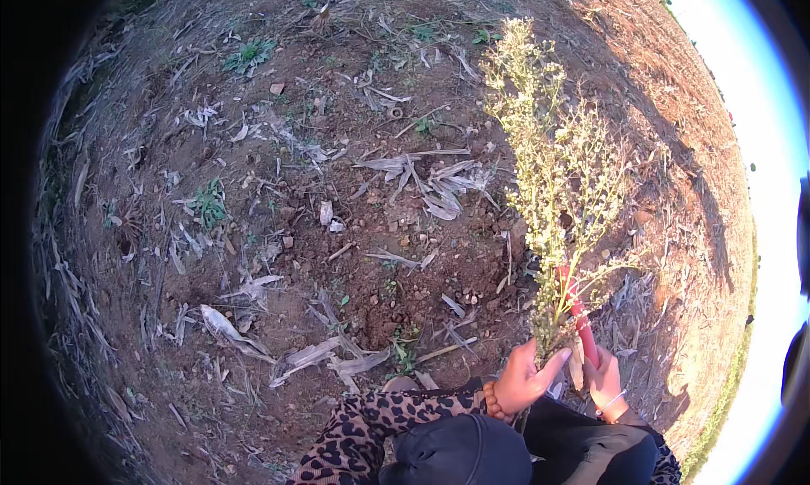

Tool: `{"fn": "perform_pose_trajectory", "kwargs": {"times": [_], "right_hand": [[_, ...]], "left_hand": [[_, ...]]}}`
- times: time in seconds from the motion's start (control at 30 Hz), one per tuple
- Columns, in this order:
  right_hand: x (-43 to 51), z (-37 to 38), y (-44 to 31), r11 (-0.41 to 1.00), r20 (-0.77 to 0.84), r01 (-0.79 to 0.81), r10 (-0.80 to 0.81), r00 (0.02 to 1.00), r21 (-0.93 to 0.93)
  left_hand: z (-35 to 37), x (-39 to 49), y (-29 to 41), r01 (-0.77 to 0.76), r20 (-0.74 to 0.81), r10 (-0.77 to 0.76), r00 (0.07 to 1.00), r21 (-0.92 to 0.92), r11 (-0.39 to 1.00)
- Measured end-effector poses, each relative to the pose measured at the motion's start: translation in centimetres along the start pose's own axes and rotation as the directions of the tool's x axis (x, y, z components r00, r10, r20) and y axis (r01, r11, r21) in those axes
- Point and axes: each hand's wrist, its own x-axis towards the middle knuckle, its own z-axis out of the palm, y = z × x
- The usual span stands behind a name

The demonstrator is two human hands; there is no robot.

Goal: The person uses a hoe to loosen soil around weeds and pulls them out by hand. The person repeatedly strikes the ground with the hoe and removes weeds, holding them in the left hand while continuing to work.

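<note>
My left hand (524, 381), with a beaded bracelet at the wrist, is closed around the lower stems of a tall bunch of branching plants (550, 187) with small pale flower or seed heads. The bunch stands up from the hand toward the top of the view. Just to the right, my right hand (602, 379) grips a red handle (585, 333) that runs up behind the stems; its far end is hidden by the plants. A dry leaf (576, 366) hangs between the two hands.
Brown soil (405, 308) with dry maize-like leaves (436, 184), small stones and low green weeds (207, 203) spreads in front. A pale dry husk (224, 327) lies at the lower left. Sunlit field and bright sky fill the right side. My dark-clad knees (468, 450) are at the bottom.
</note>
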Motion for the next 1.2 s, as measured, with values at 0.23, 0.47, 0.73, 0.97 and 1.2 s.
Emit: {"fn": "perform_pose_trajectory", "kwargs": {"times": [0.23,0.47,0.73,0.97,1.2], "right_hand": [[2.8,1.7,-9.9,0.979,0.045,0.198,-0.196,0.980,-0.047],[7.0,8.7,-13.8,0.953,0.393,0.284,-0.302,0.868,0.106],[11.5,13.5,-21.1,0.935,0.696,0.145,-0.338,0.634,0.323],[16.5,20.9,-35.7,0.851,0.712,0.161,-0.509,0.483,0.499],[17.2,33.7,-42.3,0.667,0.560,0.004,-0.629,0.539,0.745]], "left_hand": [[-2.9,0.8,2.4,-0.021,-0.137,0.017,0.990,-0.032,0.999],[-10.2,-0.5,5.1,0.030,-0.536,-0.071,0.841,-0.085,0.996],[-20.9,-7.3,9.6,-0.250,-0.911,0.261,0.319,0.185,0.950],[-23.9,-18.2,9.8,-0.135,-0.919,0.390,-0.049,0.393,0.909],[-21.4,-22.4,3.6,-0.067,-0.948,0.225,-0.224,0.245,0.967]]}}
